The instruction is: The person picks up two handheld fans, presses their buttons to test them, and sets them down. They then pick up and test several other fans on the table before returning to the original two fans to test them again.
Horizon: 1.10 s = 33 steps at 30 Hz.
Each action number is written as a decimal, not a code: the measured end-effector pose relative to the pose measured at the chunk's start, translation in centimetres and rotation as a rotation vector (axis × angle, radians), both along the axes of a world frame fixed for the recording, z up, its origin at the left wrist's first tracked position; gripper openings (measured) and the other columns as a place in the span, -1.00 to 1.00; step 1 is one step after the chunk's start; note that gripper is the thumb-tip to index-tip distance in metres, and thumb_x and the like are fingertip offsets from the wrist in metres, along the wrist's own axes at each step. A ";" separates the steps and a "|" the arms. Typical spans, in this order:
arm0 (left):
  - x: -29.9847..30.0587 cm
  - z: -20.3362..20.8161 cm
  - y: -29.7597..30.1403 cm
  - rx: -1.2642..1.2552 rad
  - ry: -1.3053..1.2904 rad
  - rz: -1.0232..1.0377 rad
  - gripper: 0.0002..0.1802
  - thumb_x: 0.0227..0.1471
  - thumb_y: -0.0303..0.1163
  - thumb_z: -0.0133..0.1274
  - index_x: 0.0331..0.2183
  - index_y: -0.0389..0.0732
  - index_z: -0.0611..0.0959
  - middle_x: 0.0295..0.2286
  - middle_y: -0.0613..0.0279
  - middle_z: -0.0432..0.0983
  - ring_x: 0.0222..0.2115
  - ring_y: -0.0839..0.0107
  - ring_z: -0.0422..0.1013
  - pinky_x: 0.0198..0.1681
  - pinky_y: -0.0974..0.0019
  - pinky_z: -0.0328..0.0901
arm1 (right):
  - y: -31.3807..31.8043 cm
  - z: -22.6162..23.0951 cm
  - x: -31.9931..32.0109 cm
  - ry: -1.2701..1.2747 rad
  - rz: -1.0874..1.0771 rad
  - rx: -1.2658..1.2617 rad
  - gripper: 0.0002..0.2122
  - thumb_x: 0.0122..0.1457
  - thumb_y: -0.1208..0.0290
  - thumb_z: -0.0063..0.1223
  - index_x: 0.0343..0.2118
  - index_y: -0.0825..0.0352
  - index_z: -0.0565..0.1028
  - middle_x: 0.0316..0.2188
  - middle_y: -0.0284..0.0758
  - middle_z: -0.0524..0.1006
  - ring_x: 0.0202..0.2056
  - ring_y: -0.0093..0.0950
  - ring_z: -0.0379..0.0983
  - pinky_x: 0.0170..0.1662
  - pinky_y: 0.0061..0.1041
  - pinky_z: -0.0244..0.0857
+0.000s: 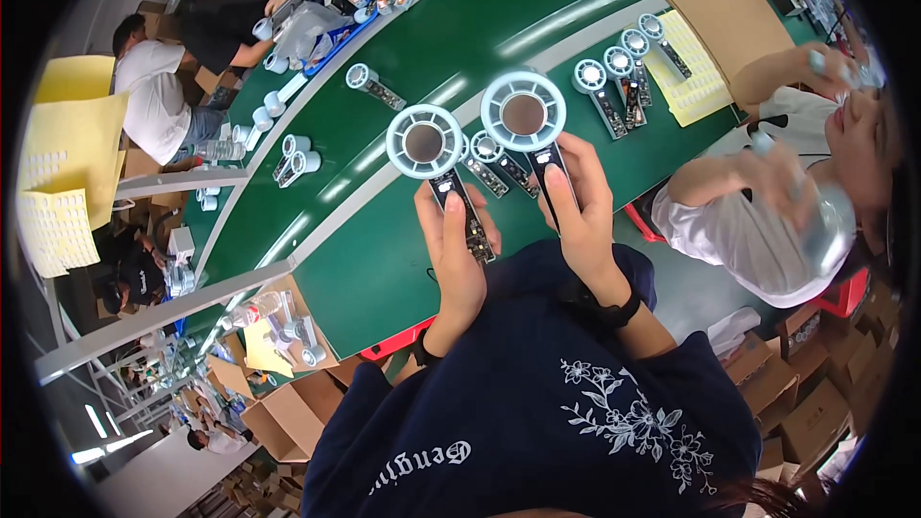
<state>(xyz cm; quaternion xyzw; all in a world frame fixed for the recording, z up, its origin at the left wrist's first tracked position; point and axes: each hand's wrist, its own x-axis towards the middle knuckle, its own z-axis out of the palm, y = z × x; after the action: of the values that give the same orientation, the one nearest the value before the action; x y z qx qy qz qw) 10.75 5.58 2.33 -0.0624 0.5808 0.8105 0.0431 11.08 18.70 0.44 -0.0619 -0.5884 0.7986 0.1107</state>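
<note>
- Left fan (pixel 439 171) and right fan (pixel 530 134): both off the green table (pixel 365 269), up in front of your chest, one per hand, heads pointing away from you, just beside each other with a gap.
- Left hand (pixel 459 249): gripping left fan by the handle, thumb on its front, fingers round the back. Bare circuit board (pixel 475 230) shows on the lower handle.
- Right hand (pixel 580 206): gripping right fan the same way, thumb on the handle front. Your hand hides part of this handle, so can't tell whether its board is bare too.
- Both heads: pale blue ring, spokes, brownish round centre, faces turned up to you.
- Step, my guess: holding the two side by side, probably looking over the fronts. No tool in either hand, no part visibly being fitted.
- Next move, my read: calls for a steady grip on both handles, fingertips kept off the bare board, and one hand freed before any fine work.
- Fan pair (pixel 487 146): lying on the table just past your hands, partly hidden by the held two.
- Lone fan (pixel 369 84) lies farther off, left; fan group (pixel 604 101) to the right, near yellow sheet (pixel 696 91).
- Co-worker (pixel 748 221) on your right: hands raised, blurred.
</note>
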 end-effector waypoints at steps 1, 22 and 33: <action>-0.4 -0.2 0.3 0.004 -0.003 -0.007 -0.62 0.19 -0.23 -0.22 -0.04 -0.23 0.21 -0.40 0.21 0.32 -0.66 0.60 0.27 -0.68 0.53 0.18 | 0.5 -0.3 -0.2 -0.019 -0.017 0.000 -0.69 0.26 0.42 -0.21 0.02 0.40 0.22 -0.34 -0.35 0.43 -0.65 -0.80 0.12 -0.63 -0.80 -0.06; -8.0 -17.6 9.2 -0.013 -0.612 -0.803 -0.61 0.16 -0.17 -0.14 -0.09 -0.23 0.35 -0.25 0.20 0.43 -0.31 0.43 0.42 -0.15 0.33 0.31 | 11.9 -18.5 -0.2 -0.473 0.032 0.564 -0.68 0.17 0.29 -0.03 -0.16 0.44 0.27 -0.48 -0.14 0.47 -0.58 -0.30 0.45 -0.50 -0.41 0.27; -19.7 -20.5 -13.6 -0.743 -0.124 0.245 -0.54 0.06 -0.13 -0.06 -0.09 -0.25 0.45 -0.27 0.16 0.44 -0.25 0.39 0.38 -0.16 0.36 0.27 | 15.4 -20.7 -3.9 -0.439 0.281 0.998 -0.72 0.16 0.31 -0.12 -0.24 0.49 0.36 -0.34 0.10 0.43 -0.22 0.02 0.34 -0.16 -0.21 0.22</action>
<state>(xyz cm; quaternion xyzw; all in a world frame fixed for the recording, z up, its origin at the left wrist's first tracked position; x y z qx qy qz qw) -9.00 -7.99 -18.15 -0.1913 0.8192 0.5388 -0.0445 7.23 34.09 -20.23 -0.0877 -0.9066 0.3991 -0.1059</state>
